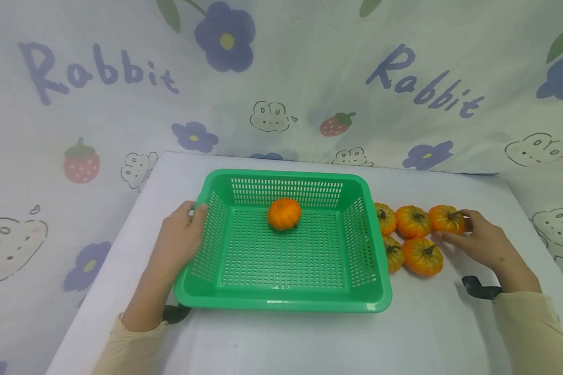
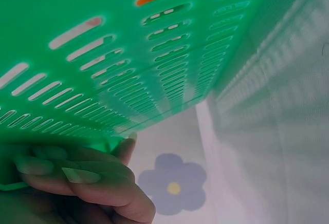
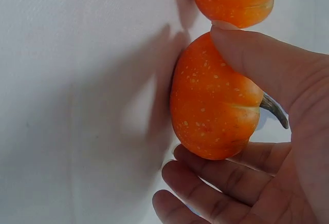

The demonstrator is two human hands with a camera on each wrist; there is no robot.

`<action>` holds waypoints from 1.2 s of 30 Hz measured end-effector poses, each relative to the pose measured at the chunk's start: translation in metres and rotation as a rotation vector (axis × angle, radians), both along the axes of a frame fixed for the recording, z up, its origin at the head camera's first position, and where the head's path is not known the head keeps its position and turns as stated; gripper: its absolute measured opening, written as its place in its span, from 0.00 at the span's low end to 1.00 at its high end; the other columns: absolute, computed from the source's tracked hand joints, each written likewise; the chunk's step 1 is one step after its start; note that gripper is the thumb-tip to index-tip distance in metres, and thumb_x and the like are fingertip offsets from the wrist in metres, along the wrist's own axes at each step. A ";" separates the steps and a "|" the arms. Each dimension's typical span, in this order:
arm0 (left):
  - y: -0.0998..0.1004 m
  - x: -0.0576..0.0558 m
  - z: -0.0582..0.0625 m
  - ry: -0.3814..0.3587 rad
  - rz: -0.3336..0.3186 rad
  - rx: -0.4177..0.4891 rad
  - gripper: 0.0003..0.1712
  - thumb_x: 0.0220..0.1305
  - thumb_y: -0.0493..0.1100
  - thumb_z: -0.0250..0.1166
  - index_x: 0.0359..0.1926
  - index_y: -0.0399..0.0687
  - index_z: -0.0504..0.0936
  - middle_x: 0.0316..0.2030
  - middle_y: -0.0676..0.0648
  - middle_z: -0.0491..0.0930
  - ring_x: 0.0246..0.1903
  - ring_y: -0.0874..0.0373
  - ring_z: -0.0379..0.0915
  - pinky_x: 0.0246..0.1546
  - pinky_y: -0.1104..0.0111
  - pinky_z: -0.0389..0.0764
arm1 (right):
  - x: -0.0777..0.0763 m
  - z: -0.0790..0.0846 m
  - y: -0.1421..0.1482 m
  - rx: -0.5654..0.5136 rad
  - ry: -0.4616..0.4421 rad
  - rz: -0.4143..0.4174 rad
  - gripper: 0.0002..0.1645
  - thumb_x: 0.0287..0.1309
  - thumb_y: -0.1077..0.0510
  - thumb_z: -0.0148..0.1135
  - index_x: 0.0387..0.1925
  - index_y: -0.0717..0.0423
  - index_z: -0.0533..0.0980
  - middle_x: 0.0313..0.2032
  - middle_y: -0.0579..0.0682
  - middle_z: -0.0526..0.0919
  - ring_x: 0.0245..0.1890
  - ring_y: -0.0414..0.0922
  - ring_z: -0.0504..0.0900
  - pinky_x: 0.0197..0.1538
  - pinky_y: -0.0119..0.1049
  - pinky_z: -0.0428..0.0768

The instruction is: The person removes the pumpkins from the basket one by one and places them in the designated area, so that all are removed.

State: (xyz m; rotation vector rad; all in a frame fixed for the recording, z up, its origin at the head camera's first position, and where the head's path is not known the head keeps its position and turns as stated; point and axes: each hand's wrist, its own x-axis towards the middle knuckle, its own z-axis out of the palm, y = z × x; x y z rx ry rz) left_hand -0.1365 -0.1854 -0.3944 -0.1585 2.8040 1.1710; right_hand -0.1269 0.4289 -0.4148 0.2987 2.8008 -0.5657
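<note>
A green plastic basket (image 1: 281,304) with slotted walls stands on the table, and one small orange pumpkin (image 1: 284,214) lies inside it. My left hand (image 1: 180,237) grips the basket's left rim; in the left wrist view its fingers (image 2: 103,183) curl under the rim, outside the wall. To the right of the basket, my right hand (image 1: 485,242) holds the pumpkin at the right end of the back row (image 1: 445,219). In the right wrist view the thumb lies on one side of that pumpkin (image 3: 216,106) and the fingers on the other, its stem toward the palm.
Several other small pumpkins (image 1: 422,257) sit close together beside the basket's right wall, two partly hidden by it. The white table (image 1: 281,344) meets a printed cloth backdrop (image 1: 281,78) behind. Dark straps (image 1: 480,288) show at the wrists.
</note>
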 end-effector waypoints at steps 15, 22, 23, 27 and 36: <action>-0.001 0.000 -0.001 -0.001 -0.007 0.023 0.42 0.82 0.66 0.37 0.74 0.35 0.64 0.42 0.35 0.82 0.31 0.49 0.82 0.27 0.60 0.85 | 0.001 -0.001 0.000 -0.001 0.004 0.001 0.80 0.59 0.20 0.62 0.76 0.80 0.37 0.66 0.86 0.57 0.62 0.81 0.62 0.57 0.77 0.69; -0.001 0.000 -0.002 0.010 -0.012 0.010 0.41 0.83 0.65 0.37 0.73 0.34 0.65 0.41 0.36 0.82 0.31 0.49 0.81 0.28 0.60 0.84 | 0.004 0.005 -0.001 0.049 0.062 0.050 0.79 0.58 0.23 0.66 0.77 0.79 0.38 0.67 0.84 0.57 0.62 0.80 0.61 0.56 0.78 0.68; -0.001 0.000 -0.001 0.010 -0.012 0.009 0.41 0.83 0.65 0.37 0.73 0.34 0.65 0.41 0.36 0.82 0.31 0.49 0.81 0.28 0.60 0.84 | 0.005 0.006 -0.002 0.058 0.075 0.059 0.79 0.58 0.23 0.67 0.77 0.79 0.39 0.67 0.84 0.57 0.62 0.80 0.61 0.56 0.79 0.68; -0.001 0.000 0.001 0.006 -0.006 0.006 0.41 0.82 0.66 0.37 0.73 0.34 0.65 0.41 0.36 0.82 0.32 0.49 0.81 0.29 0.60 0.84 | 0.007 0.016 -0.009 0.105 0.123 0.089 0.78 0.57 0.26 0.70 0.77 0.78 0.41 0.68 0.84 0.57 0.63 0.81 0.60 0.57 0.80 0.65; 0.000 0.002 0.003 0.002 -0.012 -0.003 0.42 0.83 0.65 0.37 0.73 0.33 0.64 0.42 0.36 0.81 0.33 0.48 0.81 0.30 0.59 0.84 | 0.015 0.047 -0.045 0.158 0.257 0.179 0.73 0.54 0.34 0.79 0.81 0.65 0.47 0.73 0.77 0.57 0.68 0.78 0.58 0.60 0.81 0.60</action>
